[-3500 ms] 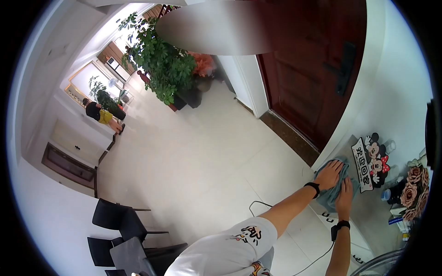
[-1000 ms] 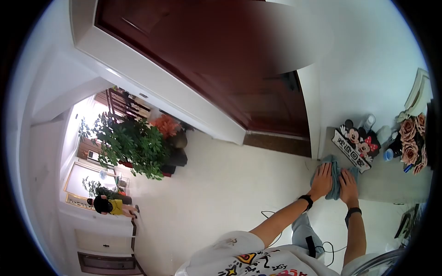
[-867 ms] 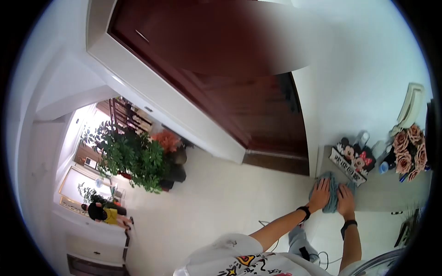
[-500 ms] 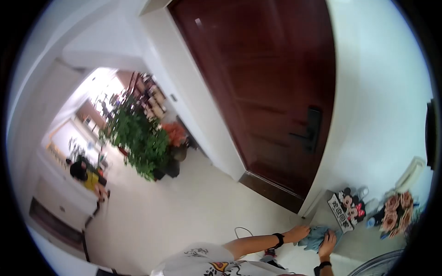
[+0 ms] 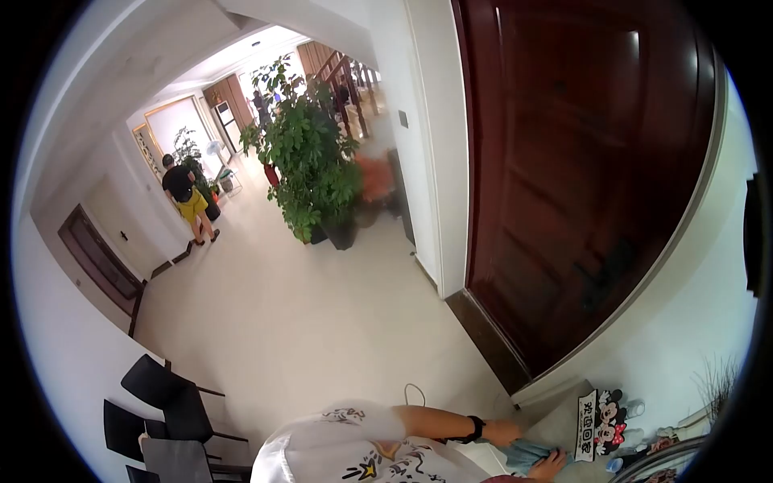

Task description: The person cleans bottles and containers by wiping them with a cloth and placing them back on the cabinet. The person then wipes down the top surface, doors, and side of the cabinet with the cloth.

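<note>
A blue-grey cloth (image 5: 525,456) is bunched between my two hands at the lower right, over a grey surface (image 5: 560,419). My left hand (image 5: 502,434), with a dark band at its wrist, is closed on the cloth's left side. My right hand (image 5: 550,464) grips the other side, partly cut off by the bottom edge. Just right of the cloth stands a cartoon-mouse sign (image 5: 600,427) with Chinese lettering.
A dark red door (image 5: 580,185) fills the right. Potted plants (image 5: 310,161) stand along the hallway, and a person (image 5: 187,197) in yellow shorts is at the far left. Black chairs (image 5: 165,394) are at lower left. A thin cable loop (image 5: 415,394) lies on the floor.
My view has swung left, so the door, plants and sign sit differently and the black chairs now show. Both hands still hold the cloth, lower in the picture. The distant person appears upright now.
</note>
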`<state>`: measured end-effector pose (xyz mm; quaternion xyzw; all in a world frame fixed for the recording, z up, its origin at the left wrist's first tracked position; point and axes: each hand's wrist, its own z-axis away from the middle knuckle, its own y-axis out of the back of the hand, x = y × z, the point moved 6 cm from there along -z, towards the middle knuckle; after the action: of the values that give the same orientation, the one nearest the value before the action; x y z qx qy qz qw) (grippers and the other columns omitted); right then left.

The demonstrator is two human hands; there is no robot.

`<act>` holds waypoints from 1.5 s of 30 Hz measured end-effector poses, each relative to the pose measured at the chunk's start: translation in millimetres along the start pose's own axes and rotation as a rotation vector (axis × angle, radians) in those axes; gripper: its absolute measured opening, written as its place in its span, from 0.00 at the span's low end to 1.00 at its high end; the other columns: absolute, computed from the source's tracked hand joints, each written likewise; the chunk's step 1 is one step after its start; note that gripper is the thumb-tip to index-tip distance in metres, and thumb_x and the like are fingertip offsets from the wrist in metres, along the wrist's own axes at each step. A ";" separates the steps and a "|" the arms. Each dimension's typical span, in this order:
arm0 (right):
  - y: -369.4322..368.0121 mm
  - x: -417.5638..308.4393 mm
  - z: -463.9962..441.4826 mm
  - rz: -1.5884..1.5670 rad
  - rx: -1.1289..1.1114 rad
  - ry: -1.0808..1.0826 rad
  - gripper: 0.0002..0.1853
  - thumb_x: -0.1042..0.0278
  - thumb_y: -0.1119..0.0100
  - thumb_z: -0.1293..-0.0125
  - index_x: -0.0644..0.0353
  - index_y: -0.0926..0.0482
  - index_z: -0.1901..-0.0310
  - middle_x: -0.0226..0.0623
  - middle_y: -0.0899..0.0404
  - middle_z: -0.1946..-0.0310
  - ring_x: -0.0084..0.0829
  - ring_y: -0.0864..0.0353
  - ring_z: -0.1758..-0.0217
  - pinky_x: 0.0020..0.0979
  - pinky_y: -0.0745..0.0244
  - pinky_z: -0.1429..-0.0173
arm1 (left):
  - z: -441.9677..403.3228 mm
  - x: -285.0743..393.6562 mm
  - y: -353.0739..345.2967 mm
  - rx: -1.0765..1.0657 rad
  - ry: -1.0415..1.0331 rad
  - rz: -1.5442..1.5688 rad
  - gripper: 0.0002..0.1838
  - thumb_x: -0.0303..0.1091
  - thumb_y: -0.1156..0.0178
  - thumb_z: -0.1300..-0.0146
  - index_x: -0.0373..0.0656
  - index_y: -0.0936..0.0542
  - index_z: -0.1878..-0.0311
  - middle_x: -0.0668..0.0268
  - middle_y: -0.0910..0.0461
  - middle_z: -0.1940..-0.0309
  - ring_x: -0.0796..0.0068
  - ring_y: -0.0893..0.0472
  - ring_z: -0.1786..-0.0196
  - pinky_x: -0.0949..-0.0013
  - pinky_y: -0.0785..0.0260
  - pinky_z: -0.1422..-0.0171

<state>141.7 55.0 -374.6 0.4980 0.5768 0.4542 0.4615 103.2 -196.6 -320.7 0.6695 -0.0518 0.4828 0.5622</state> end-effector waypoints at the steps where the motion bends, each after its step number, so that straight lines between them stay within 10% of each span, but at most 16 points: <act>1: 2.5 0.8 5.2 -0.010 -0.039 -0.033 0.34 0.57 0.37 0.40 0.58 0.28 0.31 0.50 0.30 0.32 0.56 0.31 0.30 0.53 0.37 0.27 | -1.7 -2.2 -7.3 -0.022 0.029 -0.027 0.17 0.34 0.34 0.44 0.32 0.21 0.55 0.44 0.18 0.63 0.42 0.18 0.57 0.47 0.25 0.53; 6: 42.1 -32.8 9.7 -0.208 0.192 -0.033 0.17 0.74 0.54 0.43 0.69 0.31 0.50 0.59 0.32 0.43 0.60 0.35 0.37 0.58 0.40 0.32 | 24.0 16.8 25.9 -0.017 0.072 -0.012 0.15 0.36 0.38 0.41 0.34 0.19 0.57 0.43 0.18 0.61 0.42 0.18 0.57 0.47 0.25 0.54; 15: 57.6 -54.0 5.4 -0.126 0.284 0.028 0.15 0.77 0.50 0.41 0.70 0.30 0.52 0.55 0.32 0.53 0.55 0.31 0.48 0.51 0.34 0.41 | 45.4 12.8 61.4 -0.109 0.144 0.011 0.18 0.41 0.38 0.38 0.29 0.18 0.63 0.42 0.18 0.65 0.41 0.18 0.58 0.46 0.27 0.52; 18: 13.3 -56.1 4.2 -1.061 0.126 -0.627 0.14 0.75 0.46 0.40 0.69 0.26 0.53 0.53 0.32 0.52 0.50 0.28 0.51 0.46 0.30 0.47 | 65.4 -2.2 82.2 -0.127 0.124 -0.093 0.19 0.42 0.37 0.39 0.29 0.18 0.63 0.44 0.18 0.65 0.43 0.18 0.60 0.48 0.26 0.54; 21: 35.6 -116.0 0.1 -0.467 0.197 0.062 0.11 0.71 0.39 0.40 0.67 0.21 0.58 0.51 0.27 0.59 0.49 0.24 0.60 0.44 0.27 0.56 | 91.0 -47.4 99.8 -0.144 0.161 -0.177 0.16 0.39 0.34 0.44 0.32 0.17 0.62 0.47 0.17 0.66 0.44 0.18 0.60 0.48 0.26 0.55; 24: 54.4 -175.4 -26.0 -0.506 -0.459 0.096 0.11 0.66 0.37 0.41 0.65 0.19 0.62 0.50 0.19 0.60 0.52 0.20 0.56 0.50 0.28 0.51 | 152.6 -72.9 153.1 0.061 0.244 -0.169 0.14 0.37 0.31 0.47 0.36 0.16 0.62 0.49 0.16 0.66 0.45 0.18 0.59 0.49 0.25 0.54; 30: 79.8 -272.9 -89.3 -0.575 -0.699 0.429 0.12 0.62 0.30 0.47 0.62 0.18 0.73 0.45 0.21 0.70 0.50 0.20 0.61 0.45 0.26 0.57 | 273.2 -53.0 232.2 0.306 0.476 -0.194 0.11 0.34 0.38 0.40 0.38 0.18 0.57 0.52 0.18 0.60 0.48 0.19 0.52 0.51 0.28 0.48; 36: 159.8 -369.2 -155.9 -0.683 -0.272 0.932 0.11 0.67 0.29 0.47 0.61 0.18 0.64 0.43 0.23 0.69 0.47 0.22 0.58 0.42 0.24 0.55 | 365.7 48.9 298.5 0.841 0.633 -0.029 0.10 0.33 0.45 0.33 0.37 0.19 0.59 0.50 0.20 0.60 0.46 0.22 0.53 0.50 0.30 0.49; 45: 157.2 -451.9 -186.8 -0.784 -0.825 0.789 0.13 0.70 0.27 0.47 0.63 0.17 0.61 0.44 0.18 0.63 0.44 0.18 0.58 0.35 0.24 0.54 | 428.1 53.8 339.8 0.990 0.776 -0.256 0.05 0.28 0.42 0.34 0.38 0.21 0.58 0.57 0.20 0.66 0.50 0.20 0.62 0.55 0.26 0.57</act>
<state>17.4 -391.8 -153.6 -0.1659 0.6190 0.5836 0.4988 175.5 -638.0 -2.0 0.6271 0.4648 0.5859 0.2177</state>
